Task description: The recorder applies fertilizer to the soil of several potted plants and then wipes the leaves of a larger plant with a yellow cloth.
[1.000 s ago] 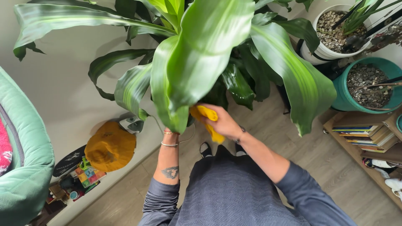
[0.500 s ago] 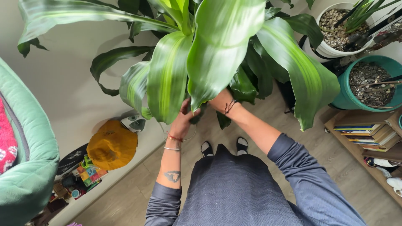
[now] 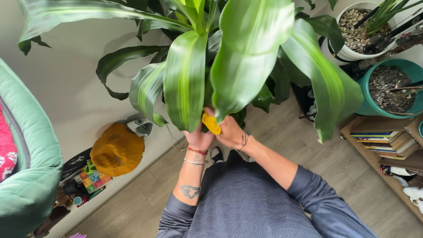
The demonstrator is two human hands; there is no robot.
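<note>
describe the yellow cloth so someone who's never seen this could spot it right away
Start at the big potted plant with broad striped green leaves. Below its lowest leaf tips the two hands meet, and the yellow cloth is bunched between them, the only bright yellow thing among the green leaves.

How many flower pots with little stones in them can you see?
2. A white pot sits at the top right, and a teal pot stands just below it, beside the bookshelf. The big plant's own pot is hidden under its leaves.

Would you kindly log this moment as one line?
left hand: under striped leaf | right hand: holds yellow cloth | wall side: orange hat
</note>
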